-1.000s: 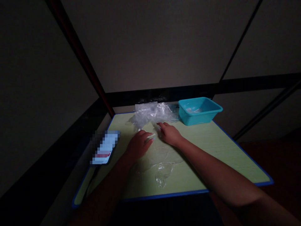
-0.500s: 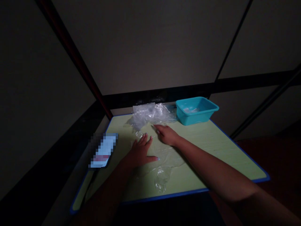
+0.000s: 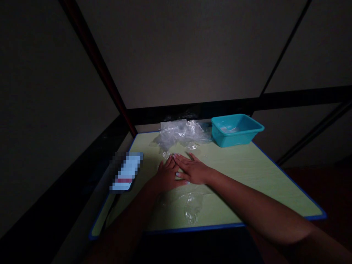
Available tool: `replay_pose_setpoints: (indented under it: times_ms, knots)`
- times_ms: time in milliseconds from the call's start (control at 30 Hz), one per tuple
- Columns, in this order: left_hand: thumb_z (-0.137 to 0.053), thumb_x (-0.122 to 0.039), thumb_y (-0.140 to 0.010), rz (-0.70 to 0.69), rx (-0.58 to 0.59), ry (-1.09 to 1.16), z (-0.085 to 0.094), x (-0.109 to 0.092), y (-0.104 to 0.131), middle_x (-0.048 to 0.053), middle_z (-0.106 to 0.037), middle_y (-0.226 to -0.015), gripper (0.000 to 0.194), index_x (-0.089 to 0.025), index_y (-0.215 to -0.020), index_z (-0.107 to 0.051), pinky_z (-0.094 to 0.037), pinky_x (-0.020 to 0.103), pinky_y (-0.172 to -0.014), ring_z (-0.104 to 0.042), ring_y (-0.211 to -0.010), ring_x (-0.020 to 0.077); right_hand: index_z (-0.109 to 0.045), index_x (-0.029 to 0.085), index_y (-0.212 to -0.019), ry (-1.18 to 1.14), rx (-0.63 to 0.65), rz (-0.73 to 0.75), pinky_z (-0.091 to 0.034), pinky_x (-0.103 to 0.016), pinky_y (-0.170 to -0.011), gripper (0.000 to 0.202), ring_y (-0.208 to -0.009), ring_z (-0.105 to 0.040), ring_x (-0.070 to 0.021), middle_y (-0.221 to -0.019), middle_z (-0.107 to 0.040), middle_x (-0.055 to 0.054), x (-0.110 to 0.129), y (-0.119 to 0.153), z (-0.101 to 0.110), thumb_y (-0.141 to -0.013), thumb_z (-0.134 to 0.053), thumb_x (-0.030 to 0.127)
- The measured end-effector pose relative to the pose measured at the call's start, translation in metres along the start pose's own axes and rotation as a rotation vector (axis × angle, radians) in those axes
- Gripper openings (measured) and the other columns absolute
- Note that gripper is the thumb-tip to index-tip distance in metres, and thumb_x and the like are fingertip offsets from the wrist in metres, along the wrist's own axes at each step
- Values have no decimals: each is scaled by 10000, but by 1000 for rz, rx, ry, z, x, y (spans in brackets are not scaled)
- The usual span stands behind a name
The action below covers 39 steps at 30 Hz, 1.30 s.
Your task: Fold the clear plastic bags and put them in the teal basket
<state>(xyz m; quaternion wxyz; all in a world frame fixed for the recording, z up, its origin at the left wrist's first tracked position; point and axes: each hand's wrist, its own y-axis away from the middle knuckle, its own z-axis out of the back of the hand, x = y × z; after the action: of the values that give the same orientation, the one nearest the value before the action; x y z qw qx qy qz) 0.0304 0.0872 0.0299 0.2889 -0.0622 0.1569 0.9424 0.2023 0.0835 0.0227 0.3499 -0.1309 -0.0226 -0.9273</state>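
**Handling notes: thin, transparent plastic film (image 3: 191, 211)**

The film is lying on the pale green, blue-edged worktop (image 3: 264, 179), its rumpled end toward the near side. Whether it is forming a bag or a single sheet, I cannot tell.

Hands: the bare left hand (image 3: 166, 176) is resting palm down over the film, fingers spread, thumb pointing right. The bare right hand (image 3: 195, 171) is also resting palm down, fingers extended, fingertips meeting those of the left. Neither is visibly pinching anything.

Handling: judging by its creases and glints, the film is probably behaving as light, limp, slippery and easily wrinkled. The rumpled near end is offering the likeliest hold; flat edges are probably resisting fingertips.

Containers: a turquoise, rectangular plastic tub (image 3: 233, 140) with a flared rim is standing at the far right, holding something whitish, too dim to identify. Just left of it, a heap of crumpled clear plastic (image 3: 178, 134) is lying along the far edge.
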Motion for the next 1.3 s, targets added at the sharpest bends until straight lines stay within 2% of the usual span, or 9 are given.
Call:
replay_pose_setpoints:
  times_ms: [200,300,533,667,800,967,1100,1300]
  knots:
    - [-485,-671,-745,84,52,-5,4,2,1,123,70,-1536,978,-211,-1479,-31,-109,673,-1026,96,-1390,357,31,170,-1478,-33,88,-26,2,-540,-1093,722,-1406,-63,-223,-1525,-27,-122,1,1,-2,-929,-266,534]
    - [-484,-705,-716,107,56,-32,3,7,1,132,80,-1534,1021,-204,-1480,-27,-120,689,-1011,103,-1383,377,22,154,-1479,-34,105,-42,14,-533,-1095,764,-1406,-56,-236,-1524,-21,-133,1,0,-2,-912,-281,566]
    - [-507,-742,-656,137,25,-73,3,21,2,195,82,-1522,1171,-97,-1469,36,-109,663,-1031,99,-1380,388,-10,127,-1480,-8,128,-71,26,-540,-1092,831,-1404,-21,-266,-1518,1,-140,4,1,-2,-879,-300,621]
    - [-532,-720,-655,86,-51,-59,2,14,-2,203,77,-1520,1182,-90,-1465,55,-102,624,-1055,97,-1386,360,-73,121,-1481,14,115,-79,22,-553,-1090,793,-1405,-41,-265,-1521,-51,-142,5,1,-4,-888,-302,596]
    - [-591,-735,-586,19,-37,-23,-4,3,-4,207,132,-1505,1273,-107,-1462,84,-93,599,-1064,117,-1387,338,-134,125,-1475,17,103,-78,-5,-573,-1085,799,-1403,-64,-279,-1519,-81,-166,7,0,-5,-872,-338,608]
    - [-652,-742,-499,28,-25,-35,-7,-1,-4,209,150,-1500,1351,-147,-1467,78,-72,591,-1065,146,-1369,366,-120,176,-1480,23,69,-95,-8,-604,-1073,802,-1401,-54,-300,-1530,-85,-141,9,0,-8,-858,-353,625]
    - [-667,-752,-452,15,-7,-41,-6,2,-4,178,132,-1510,1375,-187,-1472,61,-71,594,-1067,152,-1359,389,-105,212,-1482,3,85,-72,1,-602,-1074,780,-1402,-33,-293,-1535,-91,-98,-1,12,-3,-865,-289,654]
    - [-654,-757,-462,3,-2,-30,-7,5,-5,148,107,-1520,1334,-245,-1470,55,-46,593,-1072,149,-1361,378,-80,292,-1476,22,97,-257,-33,-604,-1065,710,-1400,18,-304,-1540,-16,-70,-26,48,9,-882,-234,649]
